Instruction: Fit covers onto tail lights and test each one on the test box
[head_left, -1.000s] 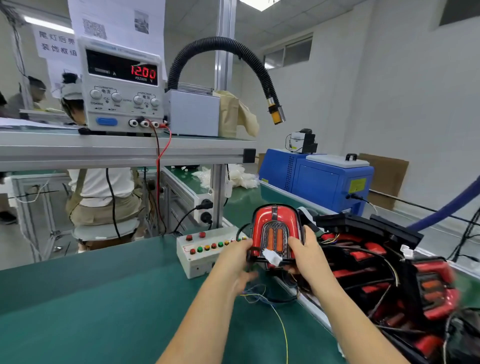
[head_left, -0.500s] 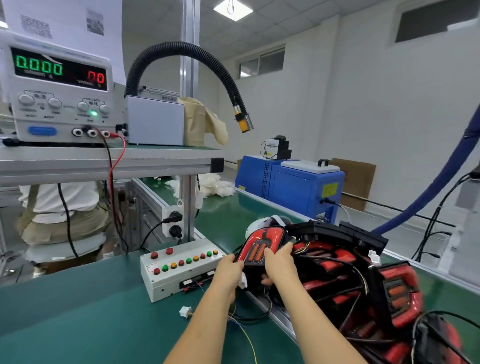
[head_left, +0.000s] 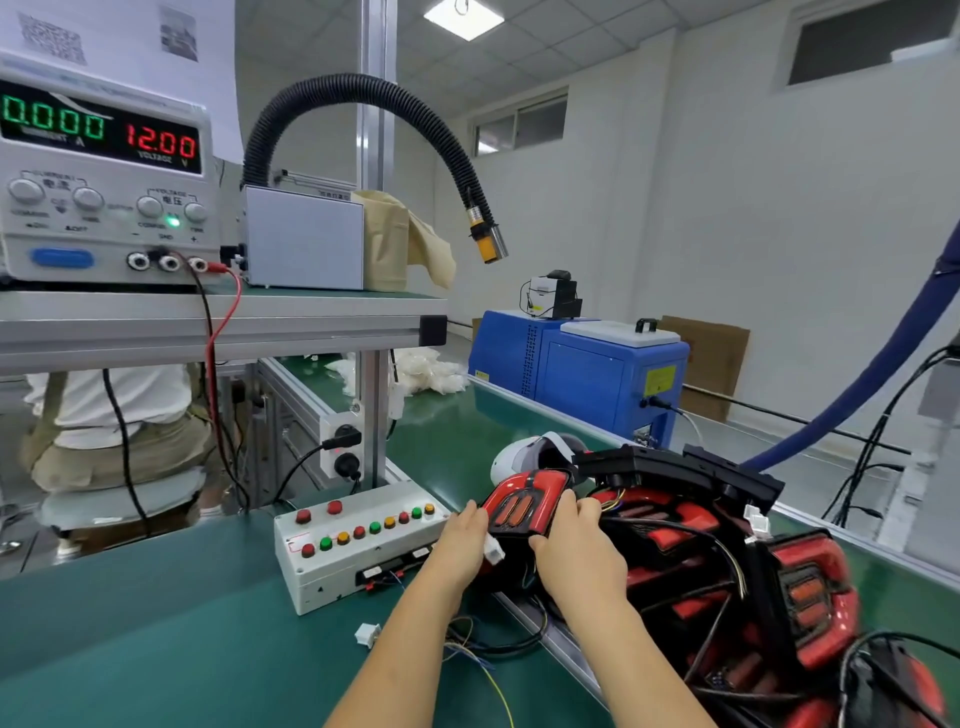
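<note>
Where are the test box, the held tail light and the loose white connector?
test box (head_left: 363, 512): head view, top face between the button rows.
tail light (head_left: 522, 506): head view, centre of the red lens.
white connector (head_left: 367, 634): head view, plug body.

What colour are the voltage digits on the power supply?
The voltage digits are red; head view.

A ceiling light panel (head_left: 463, 19) lit the room brightly and evenly, with soft shadows. Wide-angle distortion bent the edges, and the tail lights (head_left: 810, 597) at lower right were blurred.
</note>
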